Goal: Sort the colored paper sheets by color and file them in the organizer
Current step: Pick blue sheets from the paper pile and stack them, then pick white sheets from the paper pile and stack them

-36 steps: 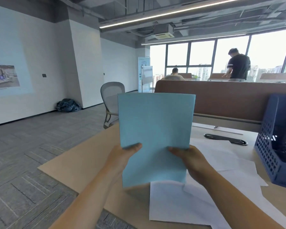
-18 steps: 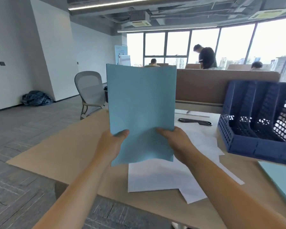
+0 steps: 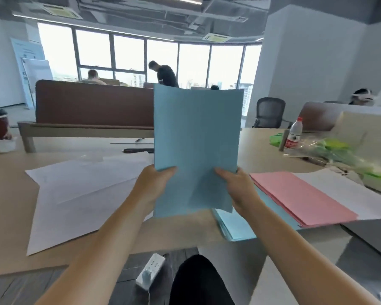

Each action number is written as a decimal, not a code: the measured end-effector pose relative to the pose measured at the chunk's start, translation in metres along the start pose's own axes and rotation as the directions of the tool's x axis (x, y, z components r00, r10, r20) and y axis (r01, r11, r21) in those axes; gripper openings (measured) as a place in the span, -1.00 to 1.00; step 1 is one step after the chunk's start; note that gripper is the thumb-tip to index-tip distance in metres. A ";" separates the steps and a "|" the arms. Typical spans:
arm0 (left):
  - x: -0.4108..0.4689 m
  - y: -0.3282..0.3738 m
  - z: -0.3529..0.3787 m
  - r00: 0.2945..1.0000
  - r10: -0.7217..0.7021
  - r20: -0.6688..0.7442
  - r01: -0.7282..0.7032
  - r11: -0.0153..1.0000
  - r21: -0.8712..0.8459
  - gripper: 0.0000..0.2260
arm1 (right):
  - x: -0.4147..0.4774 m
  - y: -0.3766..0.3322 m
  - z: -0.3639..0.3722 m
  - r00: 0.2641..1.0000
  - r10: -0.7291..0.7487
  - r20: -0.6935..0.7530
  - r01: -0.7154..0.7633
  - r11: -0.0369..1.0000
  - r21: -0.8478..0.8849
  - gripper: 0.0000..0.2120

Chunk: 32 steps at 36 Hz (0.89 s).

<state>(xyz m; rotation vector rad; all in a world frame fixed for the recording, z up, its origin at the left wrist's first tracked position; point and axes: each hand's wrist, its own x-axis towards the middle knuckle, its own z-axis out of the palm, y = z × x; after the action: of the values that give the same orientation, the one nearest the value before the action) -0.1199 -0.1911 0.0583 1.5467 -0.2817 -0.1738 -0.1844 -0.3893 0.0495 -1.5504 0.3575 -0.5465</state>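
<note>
The left hand (image 3: 154,186) and right hand (image 3: 235,188) each pinch a bottom corner of the blue sheet (image 3: 196,133). It stands tall above the surface (image 3: 262,146), with its long side running 6 to 12 o'clock and its top pointing to 12. The blue pile (image 3: 235,225) lies flat at 4 o'clock, closest to the right hand. I think the sheet goes there next.
</note>
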 end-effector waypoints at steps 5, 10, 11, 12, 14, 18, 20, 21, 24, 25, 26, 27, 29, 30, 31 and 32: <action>0.004 -0.007 0.076 0.997 0.006 0.082 -0.005 1.000 -0.020 -0.82 | 0.013 -0.004 -0.075 0.977 -0.125 -0.175 0.078 0.965 -0.252 -0.85; 0.017 -0.019 0.129 0.990 -0.002 0.139 -0.011 0.996 0.088 -0.76 | 0.031 0.003 -0.137 0.975 -0.096 -0.198 0.010 0.920 -0.393 -0.79; 0.017 -0.021 0.136 0.990 -0.015 0.137 -0.003 0.991 0.132 -0.74 | 0.033 0.008 -0.146 0.980 -0.077 -0.185 -0.003 0.918 -0.398 -0.78; 0.020 -0.024 0.142 0.991 -0.030 0.127 0.008 0.985 0.171 -0.73 | 0.035 0.012 -0.154 0.982 -0.057 -0.178 -0.019 0.918 -0.397 -0.77; 0.023 -0.030 0.153 0.993 -0.052 0.102 0.028 0.974 0.226 -0.74 | 0.043 0.023 -0.164 0.982 -0.040 -0.184 -0.039 0.914 -0.404 -0.73; 0.029 -0.041 0.169 0.998 -0.048 0.041 0.032 0.944 0.327 -0.73 | 0.055 0.040 -0.173 0.979 -0.021 -0.202 -0.070 0.900 -0.431 -0.72; 0.029 -0.044 0.174 0.998 -0.055 0.004 0.051 0.942 0.331 -0.75 | 0.058 0.047 -0.175 0.982 -0.014 -0.189 -0.075 0.886 -0.457 -0.71; 0.027 -0.045 0.176 0.998 -0.054 -0.016 0.056 0.944 0.325 -0.77 | 0.059 0.050 -0.176 0.985 -0.019 -0.173 -0.066 0.879 -0.473 -0.69; 0.023 -0.051 0.180 0.997 -0.029 -0.076 0.051 0.951 0.304 -0.78 | 0.063 0.056 -0.175 0.991 -0.018 -0.136 -0.056 0.850 -0.524 -0.61; 0.021 -0.053 0.181 0.995 -0.028 -0.093 0.055 0.950 0.307 -0.78 | 0.065 0.058 -0.174 0.991 -0.019 -0.129 -0.055 0.837 -0.544 -0.60; 0.019 -0.054 0.181 0.994 -0.027 -0.103 0.058 0.949 0.310 -0.78 | 0.066 0.059 -0.172 0.991 -0.023 -0.129 -0.054 0.824 -0.564 -0.58; 0.018 -0.056 0.181 0.995 -0.028 -0.101 0.059 0.944 0.325 -0.78 | 0.068 0.060 -0.170 0.991 -0.031 -0.131 -0.052 0.808 -0.586 -0.55; 0.017 -0.060 0.179 0.996 -0.024 -0.080 0.053 0.924 0.379 -0.79 | 0.069 0.061 -0.167 0.991 -0.041 -0.129 -0.049 0.776 -0.629 -0.50; 0.016 -0.061 0.178 0.998 -0.026 -0.065 0.050 0.912 0.408 -0.77 | 0.069 0.061 -0.165 0.991 -0.048 -0.124 -0.045 0.756 -0.654 -0.51; 0.017 -0.063 0.177 0.998 -0.032 -0.048 0.050 0.901 0.430 -0.72 | 0.068 0.062 -0.164 0.991 -0.063 -0.117 -0.034 0.732 -0.681 -0.52; 0.017 -0.063 0.175 0.998 -0.047 -0.038 0.059 0.895 0.442 -0.64 | 0.067 0.062 -0.162 0.991 -0.076 -0.112 -0.026 0.704 -0.710 -0.54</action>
<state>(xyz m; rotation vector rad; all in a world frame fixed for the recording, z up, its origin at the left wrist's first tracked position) -0.1497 -0.3653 -0.0034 2.0114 -0.2697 -0.1361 -0.2104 -0.5654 -0.0054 -2.2822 0.7140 -0.5653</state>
